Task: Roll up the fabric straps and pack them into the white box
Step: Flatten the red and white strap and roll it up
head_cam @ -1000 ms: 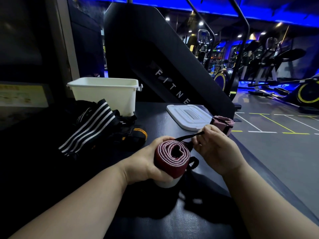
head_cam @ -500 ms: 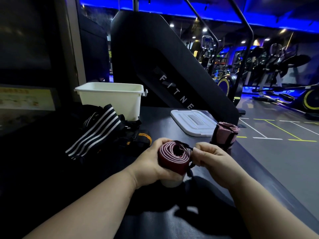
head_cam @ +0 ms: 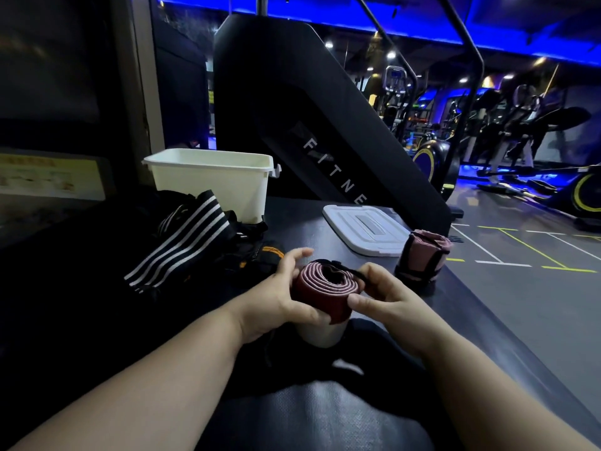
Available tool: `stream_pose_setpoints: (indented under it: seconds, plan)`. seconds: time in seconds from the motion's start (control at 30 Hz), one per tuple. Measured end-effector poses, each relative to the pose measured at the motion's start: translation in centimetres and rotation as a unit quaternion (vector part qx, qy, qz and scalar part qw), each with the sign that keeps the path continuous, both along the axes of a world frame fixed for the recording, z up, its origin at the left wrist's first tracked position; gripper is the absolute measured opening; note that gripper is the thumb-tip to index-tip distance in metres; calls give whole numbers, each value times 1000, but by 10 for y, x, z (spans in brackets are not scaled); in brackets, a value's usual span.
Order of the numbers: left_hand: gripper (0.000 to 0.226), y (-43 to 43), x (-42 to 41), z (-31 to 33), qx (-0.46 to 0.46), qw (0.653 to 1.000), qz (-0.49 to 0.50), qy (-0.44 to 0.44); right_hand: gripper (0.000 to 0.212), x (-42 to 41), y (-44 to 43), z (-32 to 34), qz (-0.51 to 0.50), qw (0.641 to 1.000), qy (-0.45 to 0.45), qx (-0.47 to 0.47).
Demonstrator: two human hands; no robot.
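Tying off red roll (head_cam: 320, 289)
We grip it in left hand (head_cam: 276, 297); right hand (head_cam: 388, 296) pinches black tie (head_cam: 346, 271), now drawn across: nearly packable.

ceiling light (head_cam: 341, 11): blue strip seen across the top | floor (head_cam: 536, 307): grey — white and yellow lines painted, right | exercise machines (head_cam: 527, 125): ranged upper right, dimly lit | black panel (head_cam: 292, 102): lettered FITNE, centre

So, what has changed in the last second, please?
The right hand brought the black tail in from its stretched pull and now pinches it across the dark red strap roll. The left hand keeps holding the roll. The white box, lid, pink roll and striped strap stayed.
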State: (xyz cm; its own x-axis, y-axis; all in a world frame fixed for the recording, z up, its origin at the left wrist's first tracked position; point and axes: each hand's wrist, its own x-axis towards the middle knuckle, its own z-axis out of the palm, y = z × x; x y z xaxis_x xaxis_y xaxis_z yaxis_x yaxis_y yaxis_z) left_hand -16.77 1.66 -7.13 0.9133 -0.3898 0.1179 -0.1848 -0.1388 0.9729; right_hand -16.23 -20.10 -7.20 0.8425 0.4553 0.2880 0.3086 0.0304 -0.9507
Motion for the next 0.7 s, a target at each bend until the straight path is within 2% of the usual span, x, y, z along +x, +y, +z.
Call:
stream_pose_setpoints:
  seconds: [0.07,0.2,0.37,0.53,0.63,0.7]
  plan:
    - [116,-1,0,2,8,1000,-4,-8,35,0,0,0,6,1000,1,8]
    - [88,-3,0,4,17,998,15,-51,29,0,1,0,16,999,4,37]
    - [87,-6,0,0,34,992,101,-67,18,1,4,2,-14,999,-11,30]
    - [77,-14,1,1,57,980,170,-88,45,0,4,3,-39,999,-8,-20]
    - [85,-16,2,-1,55,979,174,-88,50,1,4,2,-51,998,-12,-33]
    - [97,-14,4,-1,45,986,142,-80,54,2,5,1,-67,997,-16,-45]
